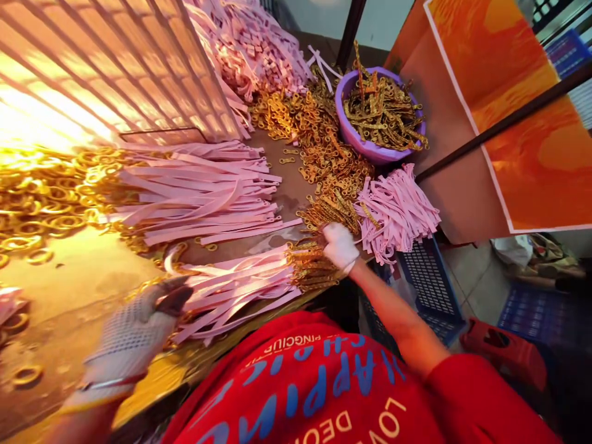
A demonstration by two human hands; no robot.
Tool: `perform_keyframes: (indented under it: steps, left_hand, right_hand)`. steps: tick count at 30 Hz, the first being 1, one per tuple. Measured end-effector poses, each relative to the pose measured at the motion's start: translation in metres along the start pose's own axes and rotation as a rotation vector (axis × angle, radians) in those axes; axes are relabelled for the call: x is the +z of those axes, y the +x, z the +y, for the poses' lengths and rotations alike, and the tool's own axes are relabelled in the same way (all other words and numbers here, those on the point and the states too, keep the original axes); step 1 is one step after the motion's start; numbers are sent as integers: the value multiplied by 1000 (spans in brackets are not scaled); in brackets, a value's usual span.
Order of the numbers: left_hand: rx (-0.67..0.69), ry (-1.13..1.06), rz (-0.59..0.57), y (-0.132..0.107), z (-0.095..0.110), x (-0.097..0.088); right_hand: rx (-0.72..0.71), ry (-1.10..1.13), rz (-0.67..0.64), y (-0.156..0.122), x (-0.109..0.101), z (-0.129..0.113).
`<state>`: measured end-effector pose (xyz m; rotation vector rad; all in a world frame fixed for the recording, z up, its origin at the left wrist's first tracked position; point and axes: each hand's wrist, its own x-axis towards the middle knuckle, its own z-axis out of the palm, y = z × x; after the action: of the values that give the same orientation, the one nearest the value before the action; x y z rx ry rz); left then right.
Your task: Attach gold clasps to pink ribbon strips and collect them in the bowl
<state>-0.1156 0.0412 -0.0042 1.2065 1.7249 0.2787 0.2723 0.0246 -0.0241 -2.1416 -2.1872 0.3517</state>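
Observation:
My left hand (pixel 148 314), in a white dotted glove with bare fingertips, is at the left end of a bundle of pink straps (pixel 240 277). Its fingers are curled together; whether a strap is between them is hidden. My right hand (pixel 340 246), in a white glove, is closed over the gold metal strips (pixel 314 265) at that bundle's right end. What its fingers grip is out of sight beneath the glove. More gold strips (pixel 330 209) lie just beyond it, beside a heap of short pink straps (pixel 398 209).
A purple basin (pixel 345 123) holds gold strips. Small gold links (pixel 324 142) are heaped beside it. Another pink strap bundle (pixel 208 191) and gold rings (pixel 41 197) lie left, below a ribbed, brightly lit panel (pixel 115 61). A blue crate (pixel 430 283) stands by the table's right edge.

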Motion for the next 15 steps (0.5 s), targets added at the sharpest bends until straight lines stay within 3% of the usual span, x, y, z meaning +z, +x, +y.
perform_keyframes:
  steps: [3, 5, 7, 10, 15]
  left_hand:
    - [-275, -616, -217, -17, 24, 30]
    - [-417, -934, -408, -23, 38, 41]
    - [-472, -1128, -575, -26, 48, 47]
    - [-501, -1296, -712, -29, 53, 50]
    - [-519, -1365, -719, -36, 48, 50]
  right_hand:
    - [458, -111, 126, 28, -21, 71]
    - [631, -174, 107, 42, -25, 109]
    - [666, -199, 72, 48, -19, 135]
    - [614, -245, 62, 51, -4, 151]
    - [695, -172, 165, 52, -3, 150]
